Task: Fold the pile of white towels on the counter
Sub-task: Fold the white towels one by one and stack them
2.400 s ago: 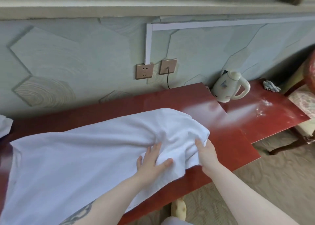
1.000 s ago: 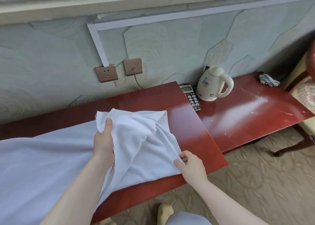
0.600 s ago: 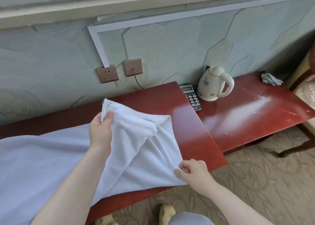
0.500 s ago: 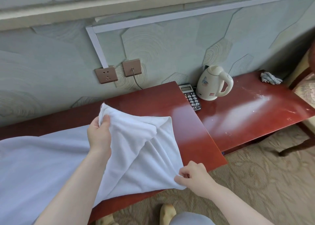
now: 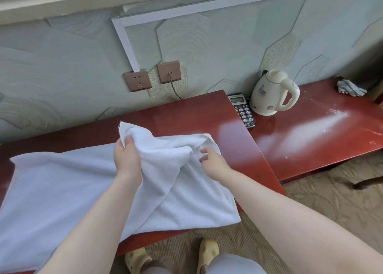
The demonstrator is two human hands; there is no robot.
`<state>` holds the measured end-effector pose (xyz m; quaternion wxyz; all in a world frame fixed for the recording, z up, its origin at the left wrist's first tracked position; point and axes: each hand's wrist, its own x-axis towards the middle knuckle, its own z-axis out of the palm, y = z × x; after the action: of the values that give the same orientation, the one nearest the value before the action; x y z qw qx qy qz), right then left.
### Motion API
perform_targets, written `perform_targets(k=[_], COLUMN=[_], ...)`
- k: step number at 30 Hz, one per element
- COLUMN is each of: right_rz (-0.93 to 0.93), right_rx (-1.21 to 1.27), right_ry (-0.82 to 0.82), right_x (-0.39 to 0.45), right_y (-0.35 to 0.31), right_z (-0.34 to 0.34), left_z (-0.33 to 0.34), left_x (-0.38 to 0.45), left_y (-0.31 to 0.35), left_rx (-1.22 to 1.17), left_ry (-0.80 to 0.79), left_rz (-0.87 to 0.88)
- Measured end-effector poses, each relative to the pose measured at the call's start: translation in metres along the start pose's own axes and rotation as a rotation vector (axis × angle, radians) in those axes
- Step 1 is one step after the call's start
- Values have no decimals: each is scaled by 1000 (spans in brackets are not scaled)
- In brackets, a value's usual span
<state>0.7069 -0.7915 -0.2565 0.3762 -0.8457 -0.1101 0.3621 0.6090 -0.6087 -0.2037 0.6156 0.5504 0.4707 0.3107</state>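
Observation:
A large white towel [image 5: 62,190] lies spread over the red wooden counter [image 5: 186,116], and its near edge hangs over the counter's front. My left hand [image 5: 127,157] grips a corner of the towel and holds it lifted above the counter, so the cloth bunches into folds below it. My right hand [image 5: 213,161] hovers over the towel's far right fold. Its finger and thumb are slightly apart and touch the cloth, with nothing pinched between them. The towel's near right corner lies loose at the counter's edge.
A cream electric kettle [image 5: 271,93] and a keypad phone [image 5: 242,112] stand on the lower red counter section [image 5: 310,132] at the right. A grey rag [image 5: 350,88] lies at its far end. Two brown wall sockets [image 5: 137,81] sit behind the counter. My slippered feet [image 5: 207,251] stand on carpet.
My right hand has let go of the towel's near right corner and moved up and left onto the far fold. My left hand still holds the lifted corner.

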Motion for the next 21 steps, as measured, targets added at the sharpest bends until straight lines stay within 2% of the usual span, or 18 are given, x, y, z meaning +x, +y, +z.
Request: perform_targets(k=[4,8,11,16,19,21], right_rz=[52,52,143,65,-46,-66], right_rx=[257,267,362,411,450,358], right_ry=[-32,-100,-131,-219,-53,50], right_x=[36,54,58,47,33,24], right_y=[-31,-40,-39,-41,-38,-32], right_z=[16,21,19,22,24,30], left_z=[2,-3,-2,-7,-11,-13], left_x=[0,8,21,47,64,74], left_y=[32,66,84,97,98,97], left_rx=[-162,-204,-182,-173,-161,-137], left_ry=[-139,-272,-319,-389,-380,-355], left_rz=[18,81,89,102,126,118])
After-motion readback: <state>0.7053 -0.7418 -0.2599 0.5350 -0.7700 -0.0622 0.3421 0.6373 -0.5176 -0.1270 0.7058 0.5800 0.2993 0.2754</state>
